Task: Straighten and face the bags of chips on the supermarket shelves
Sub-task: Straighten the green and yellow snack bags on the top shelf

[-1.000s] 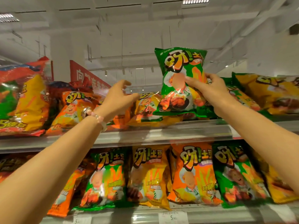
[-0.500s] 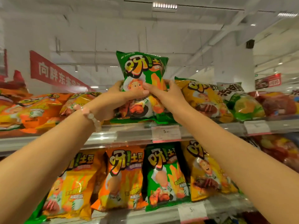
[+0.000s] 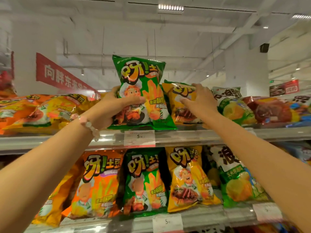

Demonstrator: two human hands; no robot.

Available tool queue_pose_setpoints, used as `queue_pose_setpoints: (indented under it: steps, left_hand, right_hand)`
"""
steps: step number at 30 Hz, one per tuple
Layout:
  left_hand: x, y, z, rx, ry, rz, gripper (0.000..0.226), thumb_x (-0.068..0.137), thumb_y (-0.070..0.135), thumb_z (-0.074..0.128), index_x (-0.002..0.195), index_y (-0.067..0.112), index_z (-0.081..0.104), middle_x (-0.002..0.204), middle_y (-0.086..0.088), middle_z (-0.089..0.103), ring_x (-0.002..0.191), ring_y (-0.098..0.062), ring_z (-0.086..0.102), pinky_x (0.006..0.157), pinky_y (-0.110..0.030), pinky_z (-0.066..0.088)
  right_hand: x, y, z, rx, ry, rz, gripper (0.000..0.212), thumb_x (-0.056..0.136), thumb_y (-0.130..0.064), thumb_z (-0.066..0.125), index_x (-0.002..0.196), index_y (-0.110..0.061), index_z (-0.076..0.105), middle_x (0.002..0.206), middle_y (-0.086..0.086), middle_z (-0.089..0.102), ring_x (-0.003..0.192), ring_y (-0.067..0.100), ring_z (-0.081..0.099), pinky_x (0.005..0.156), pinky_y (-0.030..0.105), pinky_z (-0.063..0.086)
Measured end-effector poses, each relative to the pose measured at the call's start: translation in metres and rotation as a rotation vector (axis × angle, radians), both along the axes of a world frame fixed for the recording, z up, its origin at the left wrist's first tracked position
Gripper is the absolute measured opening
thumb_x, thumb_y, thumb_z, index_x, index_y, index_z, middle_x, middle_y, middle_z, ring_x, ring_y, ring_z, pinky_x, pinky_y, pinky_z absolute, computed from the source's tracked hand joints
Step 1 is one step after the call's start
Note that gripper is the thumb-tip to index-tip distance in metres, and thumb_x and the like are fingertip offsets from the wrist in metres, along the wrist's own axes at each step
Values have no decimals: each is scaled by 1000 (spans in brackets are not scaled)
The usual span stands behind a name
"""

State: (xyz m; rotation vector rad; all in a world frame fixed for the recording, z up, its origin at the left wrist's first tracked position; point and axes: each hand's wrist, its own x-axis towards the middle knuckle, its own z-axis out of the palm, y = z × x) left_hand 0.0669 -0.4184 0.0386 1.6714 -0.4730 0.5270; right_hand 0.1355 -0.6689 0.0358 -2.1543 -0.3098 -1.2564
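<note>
A green chip bag (image 3: 141,78) stands upright on the top shelf (image 3: 202,135), its front facing me. My left hand (image 3: 116,106) grips its left side, thumb across the front. To its right a yellow chip bag (image 3: 175,105) leans back on the same shelf. My right hand (image 3: 200,101) lies on that yellow bag with fingers spread; whether they curl over its top edge is unclear. More bags lie slumped along the top shelf to the left (image 3: 55,111) and right (image 3: 235,105).
The lower shelf (image 3: 193,217) holds upright bags: orange (image 3: 99,185), green (image 3: 144,182), yellow (image 3: 188,179) and a green-white one (image 3: 235,179). Price tags (image 3: 139,137) clip to the shelf rails. A red banner (image 3: 62,74) hangs behind.
My right hand let go of the green bag and moved right onto the yellow bag. My left hand now holds the green bag alone. My view shifted right.
</note>
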Motion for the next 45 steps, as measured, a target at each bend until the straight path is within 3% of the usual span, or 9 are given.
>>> queue_pose_setpoints:
  steps: [4,9,15,22,30,33,36,40,45]
  left_hand:
    - [0,-1,-1,-17,8,-20,90,55,28,87,135,22,45,109,0,72,91,-16,72,63,-25,57]
    - [1,-4,-3,-14,3,-27,91,56,28,86,137,22,44,113,-2,70,93,-18,71,66,-27,58]
    - [4,-1,-6,-7,6,-18,95,51,34,86,136,22,45,115,-5,69,94,-22,71,74,-34,58]
    - [-1,22,-8,-15,-16,-12,91,50,35,87,132,23,49,108,-1,72,92,-21,72,66,-29,58]
    - [-22,84,1,-23,-35,46,76,63,32,80,132,22,49,114,-3,70,100,-23,69,81,-37,56]
    - [-36,110,2,-55,-44,61,62,63,31,77,121,23,55,106,-3,73,93,-20,71,68,-29,58]
    - [-52,137,1,-61,-59,69,60,65,30,75,122,23,56,107,-2,73,93,-20,71,64,-26,57]
    - [-71,173,-3,-16,-73,75,67,69,30,80,130,23,52,117,-4,69,103,-24,68,77,-34,58]
    - [-84,203,-7,61,-100,124,73,62,37,85,126,21,56,117,-3,69,108,-23,66,88,-40,50]
  right_hand:
    - [17,-23,-8,71,306,80,105,70,-67,66,150,-20,16,153,13,26,138,33,31,108,53,34]
    - [26,-29,-12,263,403,269,118,59,-68,73,150,-18,16,149,9,36,132,31,39,107,48,37]
    - [29,-31,-17,301,322,292,101,57,-69,74,137,-18,40,129,3,54,114,22,52,97,41,46]
    - [21,-27,-15,422,238,369,102,58,-69,72,138,-15,39,129,5,55,113,23,54,98,44,47]
    - [-16,27,15,341,77,341,88,62,-69,71,130,-19,46,123,1,59,112,22,56,97,46,47]
    - [-30,63,24,273,39,338,83,59,-72,70,122,-22,50,117,-2,61,108,20,58,94,44,48]
    - [-40,100,35,217,45,338,82,60,-74,68,121,-23,50,119,-1,62,109,22,58,93,43,48]
    - [-41,145,40,101,101,315,72,61,-78,63,107,-24,50,116,0,62,107,25,59,88,40,49]
    - [-30,188,33,30,251,303,86,63,-81,59,126,-23,51,122,3,61,111,27,57,94,43,48]
